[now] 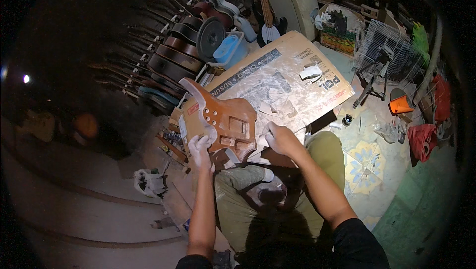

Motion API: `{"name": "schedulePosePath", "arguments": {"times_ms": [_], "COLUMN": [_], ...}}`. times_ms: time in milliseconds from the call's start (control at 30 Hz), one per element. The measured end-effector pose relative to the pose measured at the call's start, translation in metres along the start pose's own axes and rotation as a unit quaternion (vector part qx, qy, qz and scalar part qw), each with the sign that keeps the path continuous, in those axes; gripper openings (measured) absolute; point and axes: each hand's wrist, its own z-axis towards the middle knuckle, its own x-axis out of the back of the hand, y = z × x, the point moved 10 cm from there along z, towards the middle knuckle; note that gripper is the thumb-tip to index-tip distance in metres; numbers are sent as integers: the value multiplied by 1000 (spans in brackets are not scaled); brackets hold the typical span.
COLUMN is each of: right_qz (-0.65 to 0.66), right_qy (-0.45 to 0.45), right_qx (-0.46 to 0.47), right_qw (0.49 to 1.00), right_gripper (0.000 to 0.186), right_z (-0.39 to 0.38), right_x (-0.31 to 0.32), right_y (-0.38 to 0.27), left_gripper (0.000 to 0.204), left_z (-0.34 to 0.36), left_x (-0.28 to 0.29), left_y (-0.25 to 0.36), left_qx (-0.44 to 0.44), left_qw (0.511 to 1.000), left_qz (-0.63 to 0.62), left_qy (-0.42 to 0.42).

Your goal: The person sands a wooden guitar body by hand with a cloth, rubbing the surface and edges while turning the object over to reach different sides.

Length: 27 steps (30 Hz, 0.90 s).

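An unpainted orange-brown electric guitar body (229,120), with routed pockets and a few round holes, is tilted up over the cardboard's near left part. My left hand (201,151), whitened with dust, grips its near left edge, fingers curled over the rim. Just right of the body, my right hand (281,140) is closed with the fingers bent in; whatever they pinch is hidden. Beneath lies a flattened cardboard sheet (317,102) smeared with pale dust. A small torn scrap (267,108) rests on it beyond my right hand, and a crumpled white piece (311,73) lies farther off.
Several guitars (173,63) stand in a row at the far left, beside a blue basin (227,48). To the right are a wire cage (389,45), a black tripod (374,78), an orange scoop-like object (399,104) and a red bag (421,141). My legs (325,157) are folded close by.
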Motion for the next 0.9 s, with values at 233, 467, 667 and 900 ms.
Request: {"name": "schedulePosePath", "arguments": {"times_ms": [233, 467, 667, 900], "right_qz": [-24, -52, 10, 89], "right_qy": [-24, -128, -132, -71], "right_qx": [-41, -14, -5, 78], "right_qw": [999, 990, 991, 991], "right_gripper": [43, 48, 53, 41], "right_z": [5, -2, -5, -31], "right_x": [5, -16, -39, -36], "right_y": [25, 34, 21, -43], "left_gripper": [39, 25, 10, 18], "left_z": [22, 7, -26, -46], "left_x": [-20, -19, -21, -34], "left_y": [18, 0, -18, 1], "left_qx": [-62, -108, -165, -154], "left_qw": [997, 994, 983, 966], "left_qz": [3, -9, -73, -204], "left_qy": [-55, -29, 16, 44]}}
